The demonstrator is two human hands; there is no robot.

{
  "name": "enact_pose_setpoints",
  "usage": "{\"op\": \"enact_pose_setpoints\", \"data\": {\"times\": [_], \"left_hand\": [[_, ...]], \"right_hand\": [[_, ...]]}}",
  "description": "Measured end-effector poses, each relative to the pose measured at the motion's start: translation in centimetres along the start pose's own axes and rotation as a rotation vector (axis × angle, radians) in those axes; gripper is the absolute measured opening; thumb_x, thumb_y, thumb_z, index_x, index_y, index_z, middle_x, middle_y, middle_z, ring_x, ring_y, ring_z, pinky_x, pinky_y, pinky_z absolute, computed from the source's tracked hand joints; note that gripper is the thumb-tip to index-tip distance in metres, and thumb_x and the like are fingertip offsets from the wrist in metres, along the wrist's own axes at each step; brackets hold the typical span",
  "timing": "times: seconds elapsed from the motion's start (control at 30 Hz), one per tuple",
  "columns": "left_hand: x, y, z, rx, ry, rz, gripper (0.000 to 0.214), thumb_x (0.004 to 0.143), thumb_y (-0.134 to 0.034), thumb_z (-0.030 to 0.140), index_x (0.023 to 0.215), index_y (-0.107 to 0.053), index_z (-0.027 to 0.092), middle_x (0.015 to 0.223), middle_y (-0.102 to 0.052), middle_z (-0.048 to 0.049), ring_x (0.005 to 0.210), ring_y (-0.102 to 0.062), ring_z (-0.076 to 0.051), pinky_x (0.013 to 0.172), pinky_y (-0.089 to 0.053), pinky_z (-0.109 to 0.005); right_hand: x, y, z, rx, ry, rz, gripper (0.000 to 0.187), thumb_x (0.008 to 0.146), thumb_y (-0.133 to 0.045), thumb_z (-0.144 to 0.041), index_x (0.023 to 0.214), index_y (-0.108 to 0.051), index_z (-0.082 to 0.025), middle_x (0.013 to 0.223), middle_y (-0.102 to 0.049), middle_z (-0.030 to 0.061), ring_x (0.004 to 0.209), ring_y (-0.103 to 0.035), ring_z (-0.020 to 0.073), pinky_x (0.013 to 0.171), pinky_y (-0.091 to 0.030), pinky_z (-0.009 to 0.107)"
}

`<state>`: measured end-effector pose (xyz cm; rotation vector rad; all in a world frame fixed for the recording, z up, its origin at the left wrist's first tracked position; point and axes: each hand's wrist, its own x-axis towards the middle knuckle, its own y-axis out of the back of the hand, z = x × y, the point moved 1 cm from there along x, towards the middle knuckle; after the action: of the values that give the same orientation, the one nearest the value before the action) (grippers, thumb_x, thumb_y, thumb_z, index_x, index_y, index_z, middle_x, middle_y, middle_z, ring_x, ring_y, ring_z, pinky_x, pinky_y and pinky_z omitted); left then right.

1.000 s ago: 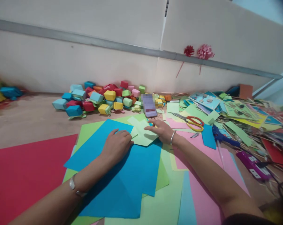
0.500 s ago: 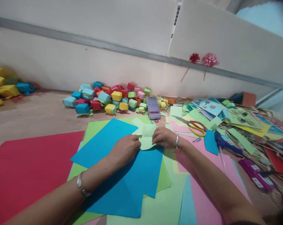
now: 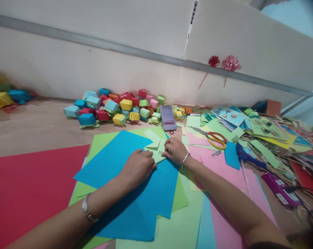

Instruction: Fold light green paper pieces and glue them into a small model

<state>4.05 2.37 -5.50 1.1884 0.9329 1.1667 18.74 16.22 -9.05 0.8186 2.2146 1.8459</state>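
Note:
A small light green paper [image 3: 157, 149] lies partly folded on a large blue sheet [image 3: 125, 183]. My left hand [image 3: 137, 166] rests on the paper's left side with curled fingers pressing it down. Curled on the paper's right edge, my right hand [image 3: 175, 150] pinches and presses the fold. A silver bangle sits on each wrist. Most of the green paper is hidden between and under the two hands.
Big sheets lie around: red [image 3: 24, 193], green [image 3: 179, 221], pink [image 3: 223, 207]. A heap of folded paper boxes [image 3: 114, 107] sits by the wall, a phone [image 3: 168, 117] beside it. Red-handled scissors [image 3: 214, 138], a blue glue gun [image 3: 246, 157] and paper scraps [image 3: 270, 131] clutter the right.
The green paper went from lying spread out to folded smaller. Both hands drew together onto it; my right hand pulled in from the paper's far edge toward the left hand.

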Motion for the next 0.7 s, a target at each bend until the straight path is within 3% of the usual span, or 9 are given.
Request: {"op": "enact_pose_setpoints", "data": {"times": [0.4, 0.6, 0.7], "left_hand": [[0.1, 0.6, 0.9, 0.062, 0.063, -0.108, 0.022, 0.091, -0.059, 0.019, 0.080, -0.077, 0.013, 0.091, -0.071, -0.0154, 0.094, -0.065, -0.031, 0.072, -0.046, -0.037], [0.0, 0.9, 1.3, 0.091, 0.068, -0.163, 0.020, 0.091, -0.057, 0.015, 0.082, -0.075, 0.011, 0.089, -0.071, -0.0149, 0.089, -0.066, -0.031, 0.071, -0.045, -0.037], [0.0, 0.8, 1.2, 0.095, 0.085, -0.151, 0.017, 0.092, -0.058, 0.018, 0.093, -0.073, 0.011, 0.090, -0.071, -0.0148, 0.090, -0.066, -0.031, 0.072, -0.046, -0.038]], "right_hand": [[0.3, -0.4, 0.5, 0.020, -0.014, 0.000, 0.027, 0.075, -0.083, -0.037, 0.072, -0.067, -0.016, 0.097, -0.063, 0.0079, 0.092, -0.053, 0.0204, 0.080, -0.042, 0.032], [0.5, -0.8, 1.0, 0.051, 0.012, 0.014, 0.026, 0.074, -0.084, -0.036, 0.071, -0.067, -0.017, 0.092, -0.061, 0.0073, 0.089, -0.051, 0.0211, 0.079, -0.042, 0.033], [0.6, -0.9, 1.2, 0.065, 0.017, 0.020, 0.025, 0.073, -0.085, -0.034, 0.071, -0.067, -0.017, 0.091, -0.060, 0.0064, 0.089, -0.051, 0.0209, 0.079, -0.041, 0.033]]}}
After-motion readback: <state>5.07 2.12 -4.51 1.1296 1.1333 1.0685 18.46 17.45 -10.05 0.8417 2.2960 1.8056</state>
